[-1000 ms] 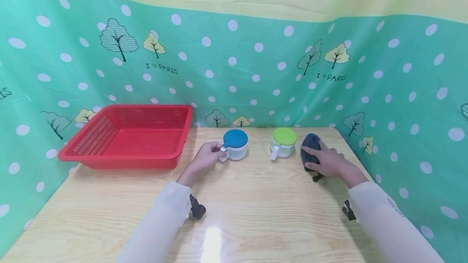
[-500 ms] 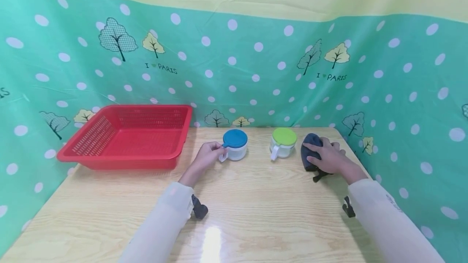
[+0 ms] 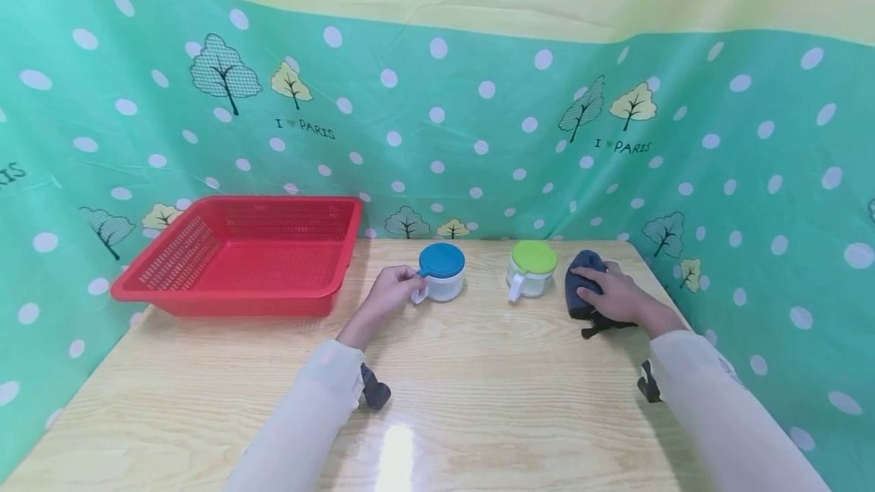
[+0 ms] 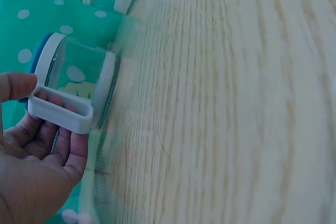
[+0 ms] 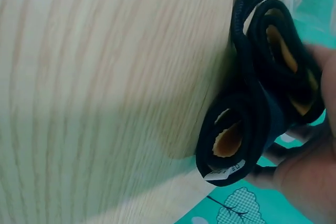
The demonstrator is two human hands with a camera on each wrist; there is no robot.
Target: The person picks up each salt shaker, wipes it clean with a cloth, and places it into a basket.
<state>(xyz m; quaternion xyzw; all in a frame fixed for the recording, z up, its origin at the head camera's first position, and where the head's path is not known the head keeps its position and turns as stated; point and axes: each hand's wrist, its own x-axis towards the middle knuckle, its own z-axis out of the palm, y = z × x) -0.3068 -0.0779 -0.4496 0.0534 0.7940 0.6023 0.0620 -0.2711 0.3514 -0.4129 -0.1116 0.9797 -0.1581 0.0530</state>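
Observation:
A clear jar (image 3: pixel 447 288) with a blue lid and a white handle stands on the table near its far edge. My left hand (image 3: pixel 393 291) pinches it at the handle (image 4: pixel 60 114), the thumb up by the lid and the other fingers beneath. At the far right my right hand (image 3: pixel 618 298) grips a dark navy folded cloth item (image 3: pixel 576 304) from above. In the right wrist view this cloth item (image 5: pixel 270 111) shows two rolled ends with a yellowish inside, a black strap loop and a small white tag.
Between the hands stands a similar jar (image 3: pixel 532 281) with a green lid. To the left sits a red plastic basket (image 3: pixel 239 296) with perforated walls. A green dotted curtain (image 3: pixel 437 135) hangs behind and beside the light wooden table (image 3: pixel 478 386).
My right hand has drawn its spread fingers closer around the dark cloth, and more of the black strap shows beneath. My left hand stays at the jar's handle.

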